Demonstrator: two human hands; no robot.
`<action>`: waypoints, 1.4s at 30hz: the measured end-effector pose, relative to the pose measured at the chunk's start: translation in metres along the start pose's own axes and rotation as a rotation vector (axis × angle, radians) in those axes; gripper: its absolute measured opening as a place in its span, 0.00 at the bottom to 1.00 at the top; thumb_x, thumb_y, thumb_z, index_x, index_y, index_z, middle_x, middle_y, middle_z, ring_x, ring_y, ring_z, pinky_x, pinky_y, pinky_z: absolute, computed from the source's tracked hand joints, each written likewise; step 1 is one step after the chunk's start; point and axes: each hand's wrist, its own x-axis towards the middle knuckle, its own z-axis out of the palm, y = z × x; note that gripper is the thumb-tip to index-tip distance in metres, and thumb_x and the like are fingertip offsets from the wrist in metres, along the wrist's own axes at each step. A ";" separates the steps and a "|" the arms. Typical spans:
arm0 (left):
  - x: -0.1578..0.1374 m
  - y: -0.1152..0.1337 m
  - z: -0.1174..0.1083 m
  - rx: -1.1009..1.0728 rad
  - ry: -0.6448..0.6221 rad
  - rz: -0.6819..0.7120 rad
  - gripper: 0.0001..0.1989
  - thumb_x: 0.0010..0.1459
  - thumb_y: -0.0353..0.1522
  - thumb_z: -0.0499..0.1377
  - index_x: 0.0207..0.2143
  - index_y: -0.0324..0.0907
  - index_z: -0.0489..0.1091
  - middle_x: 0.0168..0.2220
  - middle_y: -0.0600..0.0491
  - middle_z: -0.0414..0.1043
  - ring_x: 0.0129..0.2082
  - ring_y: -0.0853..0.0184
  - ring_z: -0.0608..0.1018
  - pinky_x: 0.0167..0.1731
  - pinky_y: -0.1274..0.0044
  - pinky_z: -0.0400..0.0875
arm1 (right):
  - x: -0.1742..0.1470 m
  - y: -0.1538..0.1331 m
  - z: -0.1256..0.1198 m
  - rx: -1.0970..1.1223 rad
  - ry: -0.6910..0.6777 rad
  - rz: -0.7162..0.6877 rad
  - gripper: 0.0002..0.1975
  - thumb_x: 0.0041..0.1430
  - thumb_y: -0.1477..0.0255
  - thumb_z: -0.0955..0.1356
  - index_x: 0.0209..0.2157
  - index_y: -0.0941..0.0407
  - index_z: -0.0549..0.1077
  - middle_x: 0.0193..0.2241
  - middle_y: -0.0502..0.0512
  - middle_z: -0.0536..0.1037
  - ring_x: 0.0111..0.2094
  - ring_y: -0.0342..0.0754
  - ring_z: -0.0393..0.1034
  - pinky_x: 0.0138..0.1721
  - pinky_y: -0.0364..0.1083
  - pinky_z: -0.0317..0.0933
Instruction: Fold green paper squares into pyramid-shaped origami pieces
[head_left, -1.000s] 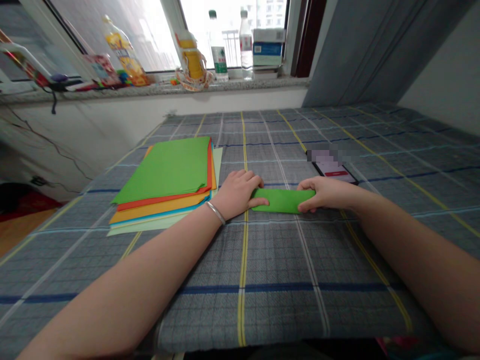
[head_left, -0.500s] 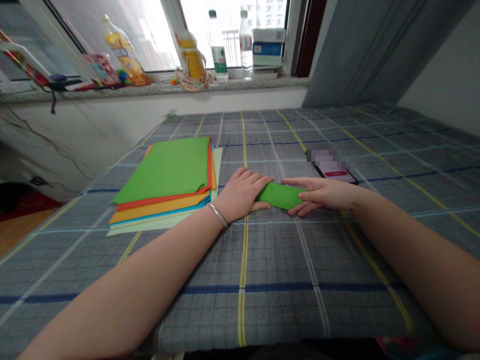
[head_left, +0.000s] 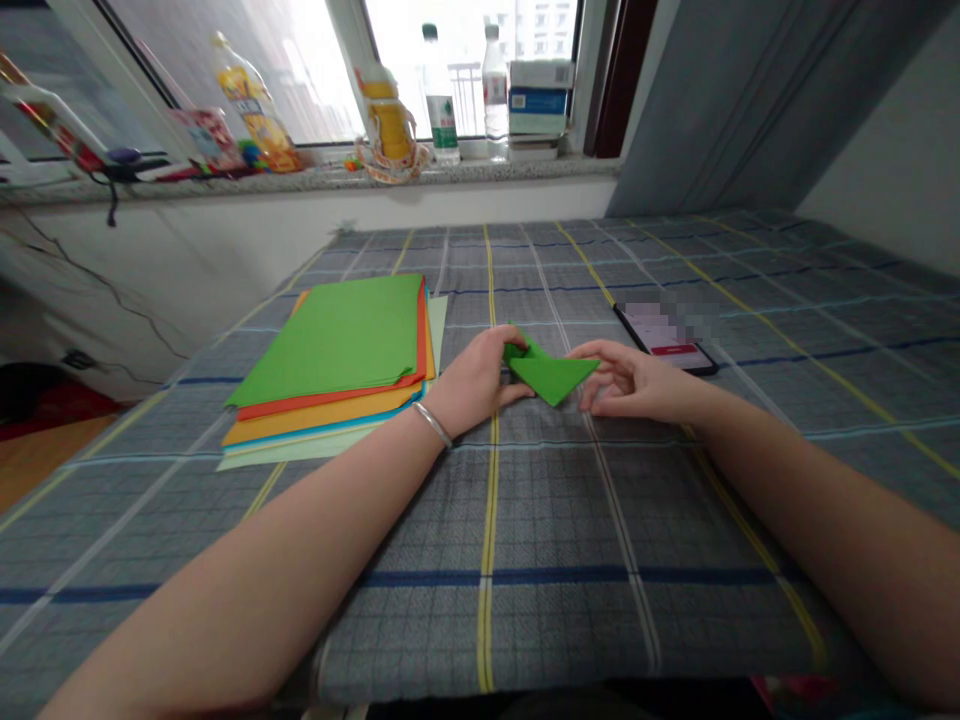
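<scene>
A folded piece of green paper (head_left: 553,376) is raised a little off the cloth, its pointed tip toward the right and a corner toward me. My left hand (head_left: 484,372) grips its left end between thumb and curled fingers, which hide that end. Close to the right tip is my right hand (head_left: 626,383), its fingers bent and its thumb apart from them; the paper's tip overlaps the fingers, and I cannot tell whether they touch. To the left of my left hand lies a stack of coloured paper (head_left: 337,335) with a green sheet on top.
A checked grey cloth (head_left: 555,520) covers the table. Beyond my right hand lies a phone (head_left: 675,345) with its screen lit. Bottles (head_left: 441,120), a yellow flask (head_left: 388,120) and boxes (head_left: 537,105) stand on the windowsill at the back.
The green paper has gone from a flat strip between both hands to a bent, pointed shape. My right hand's fingers have moved off its right end and curled; my left hand keeps hold.
</scene>
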 end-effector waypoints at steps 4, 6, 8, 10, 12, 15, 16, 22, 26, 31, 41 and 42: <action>0.002 0.001 0.000 -0.046 -0.114 0.155 0.14 0.59 0.35 0.62 0.42 0.41 0.62 0.48 0.45 0.69 0.49 0.62 0.72 0.50 0.67 0.70 | 0.006 -0.002 0.011 -0.509 0.210 -0.113 0.16 0.53 0.70 0.70 0.45 0.54 0.71 0.31 0.50 0.73 0.28 0.42 0.66 0.29 0.42 0.61; 0.003 0.005 -0.001 -0.016 -0.159 0.222 0.06 0.62 0.34 0.57 0.38 0.41 0.65 0.51 0.44 0.67 0.53 0.61 0.70 0.52 0.66 0.69 | 0.008 -0.002 0.013 -0.697 0.258 -0.277 0.10 0.54 0.75 0.68 0.39 0.54 0.75 0.33 0.53 0.72 0.33 0.45 0.67 0.35 0.45 0.63; 0.004 0.008 -0.003 0.014 -0.164 0.249 0.06 0.63 0.34 0.55 0.36 0.40 0.67 0.53 0.43 0.65 0.56 0.60 0.68 0.54 0.64 0.68 | 0.009 -0.002 0.013 -0.841 0.266 -0.399 0.10 0.54 0.78 0.66 0.37 0.54 0.77 0.39 0.56 0.73 0.39 0.48 0.69 0.41 0.47 0.63; 0.004 0.010 -0.003 0.027 -0.165 0.275 0.08 0.64 0.34 0.54 0.35 0.40 0.70 0.53 0.43 0.65 0.56 0.60 0.67 0.55 0.63 0.67 | 0.009 -0.003 0.013 -0.969 0.253 -0.455 0.11 0.55 0.78 0.66 0.38 0.53 0.78 0.43 0.57 0.73 0.45 0.51 0.68 0.46 0.50 0.63; 0.005 0.009 -0.002 0.044 -0.183 0.315 0.09 0.64 0.34 0.54 0.35 0.40 0.72 0.51 0.44 0.66 0.57 0.59 0.67 0.56 0.63 0.66 | 0.008 -0.003 0.013 -1.075 0.236 -0.489 0.11 0.57 0.77 0.67 0.39 0.52 0.79 0.46 0.56 0.74 0.48 0.53 0.67 0.48 0.52 0.62; 0.006 0.006 -0.002 0.088 -0.232 0.386 0.09 0.64 0.30 0.53 0.36 0.40 0.73 0.47 0.45 0.68 0.58 0.59 0.66 0.57 0.64 0.66 | 0.008 -0.003 0.012 -1.168 0.209 -0.529 0.13 0.58 0.78 0.67 0.40 0.50 0.79 0.46 0.55 0.76 0.48 0.53 0.67 0.48 0.52 0.62; 0.006 0.005 -0.002 0.103 -0.251 0.411 0.10 0.64 0.29 0.52 0.37 0.40 0.74 0.45 0.46 0.69 0.59 0.58 0.66 0.57 0.64 0.66 | 0.008 -0.002 0.012 -1.181 0.195 -0.535 0.13 0.57 0.78 0.67 0.41 0.50 0.79 0.46 0.54 0.76 0.48 0.53 0.67 0.47 0.52 0.63; 0.008 0.007 -0.004 0.172 -0.294 0.414 0.09 0.60 0.26 0.55 0.36 0.43 0.75 0.42 0.51 0.75 0.59 0.59 0.67 0.59 0.64 0.64 | 0.011 -0.001 0.014 -1.124 0.135 -0.539 0.13 0.56 0.79 0.66 0.38 0.51 0.79 0.42 0.54 0.79 0.46 0.52 0.68 0.46 0.51 0.64; 0.008 0.009 -0.005 0.181 -0.302 0.394 0.07 0.58 0.27 0.57 0.35 0.44 0.75 0.42 0.53 0.77 0.59 0.59 0.67 0.62 0.62 0.59 | 0.012 -0.003 0.016 -1.113 0.128 -0.543 0.12 0.55 0.80 0.66 0.35 0.52 0.78 0.40 0.53 0.79 0.44 0.52 0.68 0.47 0.51 0.64; 0.007 0.013 -0.007 0.189 -0.318 0.391 0.07 0.58 0.27 0.56 0.34 0.45 0.75 0.39 0.55 0.78 0.60 0.58 0.65 0.64 0.60 0.54 | 0.011 -0.005 0.017 -1.128 0.117 -0.529 0.11 0.53 0.80 0.65 0.33 0.53 0.77 0.36 0.53 0.79 0.44 0.52 0.68 0.47 0.51 0.63; 0.007 0.014 -0.008 0.105 -0.325 0.362 0.09 0.54 0.26 0.57 0.32 0.47 0.76 0.38 0.56 0.78 0.58 0.60 0.67 0.66 0.57 0.49 | 0.009 -0.010 0.017 -1.049 0.033 -0.549 0.07 0.53 0.76 0.67 0.32 0.52 0.75 0.34 0.54 0.77 0.42 0.51 0.69 0.46 0.51 0.63; 0.007 0.014 -0.008 0.109 -0.325 0.363 0.09 0.54 0.26 0.57 0.31 0.47 0.75 0.38 0.56 0.78 0.58 0.60 0.67 0.66 0.58 0.49 | 0.009 -0.010 0.018 -1.051 0.026 -0.546 0.06 0.53 0.76 0.67 0.32 0.53 0.75 0.34 0.54 0.77 0.42 0.51 0.69 0.46 0.51 0.63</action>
